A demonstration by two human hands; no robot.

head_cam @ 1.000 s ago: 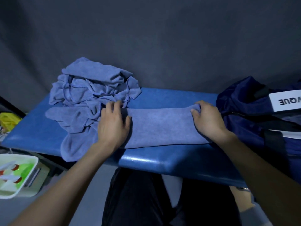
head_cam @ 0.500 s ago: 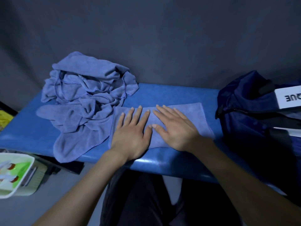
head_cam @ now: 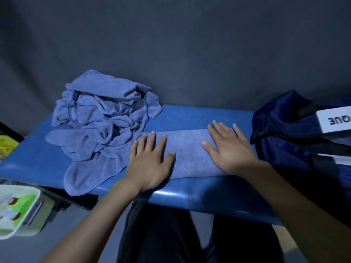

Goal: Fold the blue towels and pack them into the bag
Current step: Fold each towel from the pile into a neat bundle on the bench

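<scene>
A folded blue towel (head_cam: 187,152) lies flat near the front edge of the blue padded bench (head_cam: 199,115). My left hand (head_cam: 149,161) presses flat on the towel's left end, fingers spread. At the towel's right end my right hand (head_cam: 227,149) lies flat as well, fingers straight. A heap of crumpled blue towels (head_cam: 98,124) sits on the bench's left part, touching the folded towel's left edge. The dark blue bag (head_cam: 296,137) stands at the right end of the bench, close to my right hand.
A white label (head_cam: 334,120) with letters is on the bag. A white tub (head_cam: 19,209) with green and white items stands on the floor at lower left. Something yellow (head_cam: 7,145) lies left of the bench. My dark-clothed legs are below the bench edge. A grey curtain hangs behind.
My hands went from holding the towel's ends to lying flat together at its middle, and have since slid apart toward its ends.
</scene>
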